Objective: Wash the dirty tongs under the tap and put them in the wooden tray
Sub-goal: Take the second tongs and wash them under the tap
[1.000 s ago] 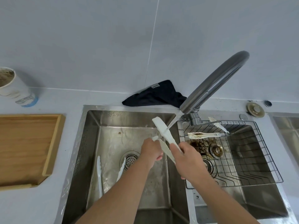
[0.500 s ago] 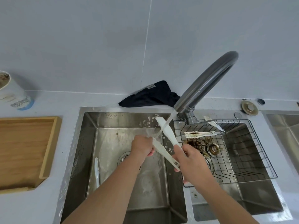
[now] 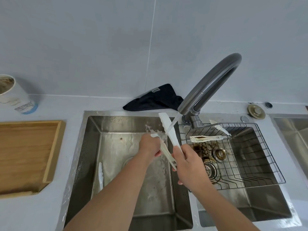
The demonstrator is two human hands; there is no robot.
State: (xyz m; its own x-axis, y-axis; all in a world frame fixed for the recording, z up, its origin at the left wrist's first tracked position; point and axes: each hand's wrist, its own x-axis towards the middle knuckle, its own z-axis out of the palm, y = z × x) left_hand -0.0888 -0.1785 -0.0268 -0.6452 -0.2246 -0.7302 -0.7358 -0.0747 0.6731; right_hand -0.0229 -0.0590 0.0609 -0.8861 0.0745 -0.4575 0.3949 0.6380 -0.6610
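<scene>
We hold the white tongs over the left sink, under the tap, whose stream strikes the upper arm. Our right hand grips the hinge end; our left hand curls around the lower arm. The wooden tray sits on the bench well to the left. Another white utensil lies in the left sink. More dirty tongs rest on the wire rack over the right sink, beside the tap's base. A dark cloth lies behind the sinks, a paper cup far left.
</scene>
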